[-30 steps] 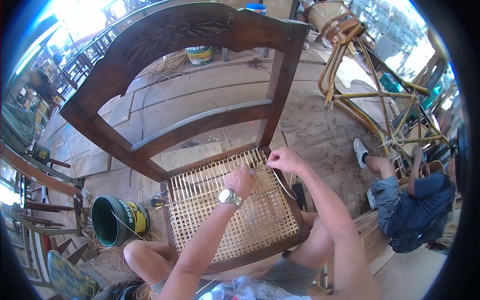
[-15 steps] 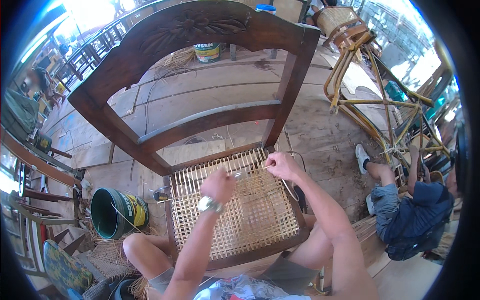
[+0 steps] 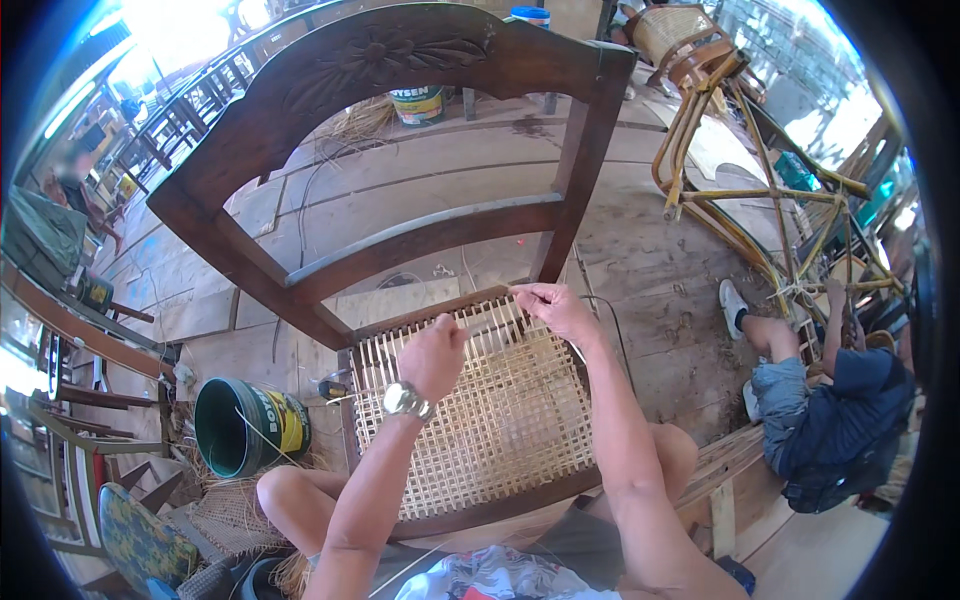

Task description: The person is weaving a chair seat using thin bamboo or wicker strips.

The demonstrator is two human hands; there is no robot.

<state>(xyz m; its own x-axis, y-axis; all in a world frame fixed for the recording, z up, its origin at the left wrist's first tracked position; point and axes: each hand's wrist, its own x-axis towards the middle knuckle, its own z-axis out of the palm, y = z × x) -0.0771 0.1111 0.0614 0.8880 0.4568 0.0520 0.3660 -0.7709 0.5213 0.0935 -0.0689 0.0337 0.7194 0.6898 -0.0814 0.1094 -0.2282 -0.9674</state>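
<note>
In front of me is a dark wooden chair (image 3: pixel 428 248) with a carved top rail. Pale cane strips form its seat (image 3: pixel 490 420), woven closely at the front, while mostly lengthwise strips show toward the back rail. My left hand (image 3: pixel 432 360), with a wristwatch (image 3: pixel 407 401), is closed in a fist over the left middle of the seat; whatever it grips is hidden. At the back right corner of the seat, my right hand (image 3: pixel 562 316) has thumb and forefinger pinched together by the rail. Anything between those fingertips is too small to make out.
A green bucket (image 3: pixel 240 428) lies tipped left of the chair, near a dark-handled tool (image 3: pixel 330 388). Another bucket (image 3: pixel 418 105) stands beyond the backrest. At right, a person in dark blue (image 3: pixel 835 415) sits by a rattan frame (image 3: pixel 770 195). Chair parts (image 3: pixel 90 400) crowd the left.
My right hand has moved slightly back and left to the seat's corner. The left fist has shifted a little left and back, and the shiny thing beside it no longer shows clearly.
</note>
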